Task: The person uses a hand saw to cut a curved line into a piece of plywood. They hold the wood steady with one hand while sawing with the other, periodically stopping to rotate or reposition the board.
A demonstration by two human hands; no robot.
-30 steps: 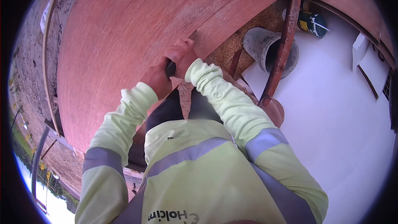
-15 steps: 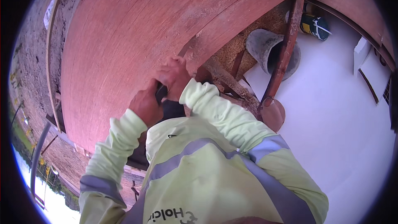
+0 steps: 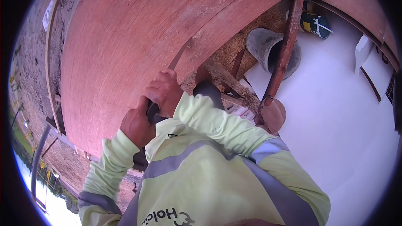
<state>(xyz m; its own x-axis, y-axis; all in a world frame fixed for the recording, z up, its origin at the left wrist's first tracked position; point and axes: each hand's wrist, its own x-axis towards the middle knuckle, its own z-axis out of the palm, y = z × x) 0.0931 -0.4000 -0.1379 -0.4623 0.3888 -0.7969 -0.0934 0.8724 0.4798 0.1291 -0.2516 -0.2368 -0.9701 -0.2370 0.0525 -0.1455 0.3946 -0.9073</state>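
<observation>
Handsaw [image 3: 175, 61] with a narrow grey metal blade [image 3: 181, 52] and black handle [image 3: 152, 111] lies slantwise just left of the frame's centre, its long axis running lower left to upper right, the blade meeting the broad reddish wooden panel [image 3: 125, 46]; the right hand [image 3: 162, 92], nearer the blade, is wrapped round the handsaw, while the left hand [image 3: 137, 122], lower left, grips the handle

At 1 o'clock from the view's centre, brown granular material [image 3: 235, 44]. At 2 o'clock, a grey bucket [image 3: 260, 45] lying on its side, crossed by a red-brown bar [image 3: 286, 54]; farther out, a green container [image 3: 314, 21]. Near 3 o'clock, white board pieces [image 3: 374, 68]. At 8, a bent grey pipe [image 3: 36, 155]; between 9 and 10, a wooden strip [image 3: 47, 54].
</observation>
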